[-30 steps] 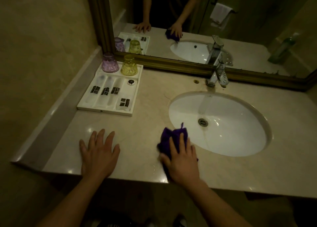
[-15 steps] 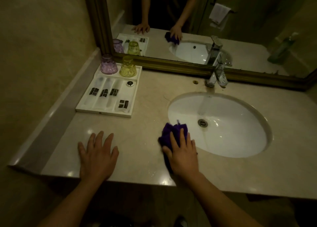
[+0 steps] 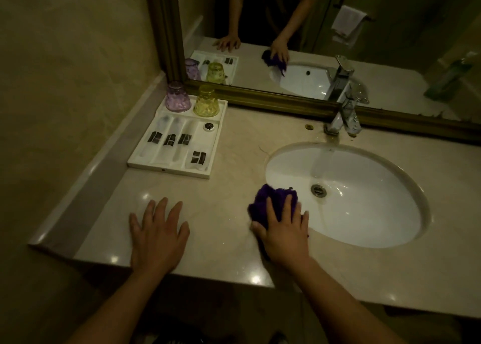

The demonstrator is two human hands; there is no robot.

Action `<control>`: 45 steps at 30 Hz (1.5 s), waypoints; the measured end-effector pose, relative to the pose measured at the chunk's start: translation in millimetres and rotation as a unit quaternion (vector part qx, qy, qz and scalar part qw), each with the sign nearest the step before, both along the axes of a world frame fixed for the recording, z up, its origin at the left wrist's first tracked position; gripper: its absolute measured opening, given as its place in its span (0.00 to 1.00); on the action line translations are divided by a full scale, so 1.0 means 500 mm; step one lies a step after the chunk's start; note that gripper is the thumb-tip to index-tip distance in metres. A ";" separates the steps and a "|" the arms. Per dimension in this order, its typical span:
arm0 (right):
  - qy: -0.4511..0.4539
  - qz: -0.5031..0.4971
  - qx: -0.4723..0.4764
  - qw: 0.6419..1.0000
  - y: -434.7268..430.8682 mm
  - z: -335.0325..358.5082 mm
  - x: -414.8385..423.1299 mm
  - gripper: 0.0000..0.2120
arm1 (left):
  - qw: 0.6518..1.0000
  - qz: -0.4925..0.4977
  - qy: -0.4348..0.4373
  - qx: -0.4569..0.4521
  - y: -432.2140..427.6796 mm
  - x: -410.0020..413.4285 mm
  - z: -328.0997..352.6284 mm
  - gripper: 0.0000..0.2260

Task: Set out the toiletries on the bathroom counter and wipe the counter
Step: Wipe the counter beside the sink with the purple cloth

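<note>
Since the earlier frame, the right hand (image 3: 285,235) is pushing the purple cloth (image 3: 270,203) a little farther up the table (image 3: 221,239), toward the near left rim of the white sink (image 3: 364,213), while the left hand (image 3: 158,235) is staying flat at lower left of centre, fingers spread and gripping nothing, seemingly as a brace. The right grip is lying open-palmed over the bunched cloth, pressing it down rather than pinching it. To wipe well, the person is probably best keeping the palm flat, overlapping the strokes, and working around the sink rim, where water droplets seem to be glinting on the stone. Farther up, at centre left, the white tray (image 3: 166,170) is sitting just beside the wall, holding sachets (image 3: 169,140) with dark labels; their writing is too small to read. At the tray's far end, a purple cup (image 3: 177,100) and a yellow cup (image 3: 207,104) are standing upside down, side by side. Beyond, at upper right, the chrome tap (image 3: 343,114) is standing before the mirror (image 3: 338,31); no brand is showing.
</note>
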State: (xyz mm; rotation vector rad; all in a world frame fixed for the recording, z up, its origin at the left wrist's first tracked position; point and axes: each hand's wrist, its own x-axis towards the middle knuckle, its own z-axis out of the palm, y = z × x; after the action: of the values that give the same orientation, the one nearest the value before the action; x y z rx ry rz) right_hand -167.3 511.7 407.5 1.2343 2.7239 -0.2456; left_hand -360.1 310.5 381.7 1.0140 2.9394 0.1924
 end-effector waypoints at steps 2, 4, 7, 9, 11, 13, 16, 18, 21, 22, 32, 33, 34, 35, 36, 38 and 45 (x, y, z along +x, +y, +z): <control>-0.023 -0.015 -0.015 0.999 0.023 0.001 -0.046 0.38 | 1.000 0.001 -0.003 0.000 0.001 -0.002 -0.001 0.28; -0.001 -0.003 -0.009 1.000 0.019 0.000 -0.059 0.36 | 1.000 -0.004 -0.002 0.002 0.001 -0.001 -0.001 0.28; 0.071 0.040 0.008 0.997 -0.025 -0.003 -0.043 0.32 | 1.000 0.003 0.004 0.007 0.002 0.002 0.000 0.28; 0.075 0.084 0.013 0.994 -0.096 -0.006 -0.029 0.31 | 1.000 -0.001 0.004 0.004 0.002 0.002 0.000 0.28; 0.056 0.174 0.003 0.983 -0.185 -0.011 -0.015 0.30 | 1.000 -0.002 0.014 0.002 0.001 -0.001 -0.002 0.28; 0.032 0.229 -0.014 0.973 -0.224 -0.023 -0.013 0.30 | 1.000 -0.003 0.013 0.001 -0.001 -0.003 -0.005 0.27; 0.070 0.200 0.004 0.977 -0.176 -0.016 -0.067 0.27 | 1.000 -0.004 0.016 -0.001 -0.001 -0.007 -0.007 0.24; 0.067 0.139 -0.029 0.988 -0.128 0.012 -0.128 0.26 | 1.000 0.000 0.013 -0.005 0.000 -0.004 -0.005 0.24; 0.061 0.163 -0.025 0.984 -0.143 0.016 -0.139 0.26 | 1.000 0.000 0.009 -0.009 -0.003 -0.002 -0.001 0.24; 0.060 0.195 -0.019 0.979 -0.159 0.009 -0.106 0.25 | 1.000 -0.001 0.008 -0.006 -0.004 -0.003 0.000 0.24; 0.077 0.084 -0.005 0.993 -0.005 -0.007 -0.050 0.27 | 1.000 0.003 0.008 0.023 0.003 0.006 0.010 0.26; 0.089 0.075 -0.014 0.993 0.018 -0.008 -0.085 0.28 | 1.000 0.003 0.007 0.018 0.002 0.007 0.009 0.26; 0.097 0.070 -0.020 0.993 0.040 -0.008 -0.118 0.30 | 1.000 0.003 0.006 0.015 0.002 0.007 0.009 0.26; 0.099 0.071 -0.024 0.992 0.063 -0.009 -0.152 0.32 | 1.000 0.004 0.006 0.016 0.001 0.005 0.008 0.26; 0.092 0.073 -0.031 0.993 0.085 -0.008 -0.182 0.33 | 1.000 0.005 0.009 0.019 0.001 0.004 0.007 0.26; 0.082 0.082 -0.031 0.993 0.113 -0.003 -0.236 0.34 | 1.000 0.007 0.013 0.018 0.002 0.002 0.004 0.26; 0.129 0.227 -0.002 0.965 -0.060 -0.028 -0.107 0.25 | 1.000 0.012 0.002 0.007 0.000 0.003 0.007 0.27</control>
State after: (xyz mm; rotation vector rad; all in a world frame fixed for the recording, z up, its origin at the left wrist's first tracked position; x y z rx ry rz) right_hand -221.0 481.9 393.6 0.5762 3.1265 -0.3758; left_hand -358.8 310.4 385.4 0.9815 2.9596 0.2109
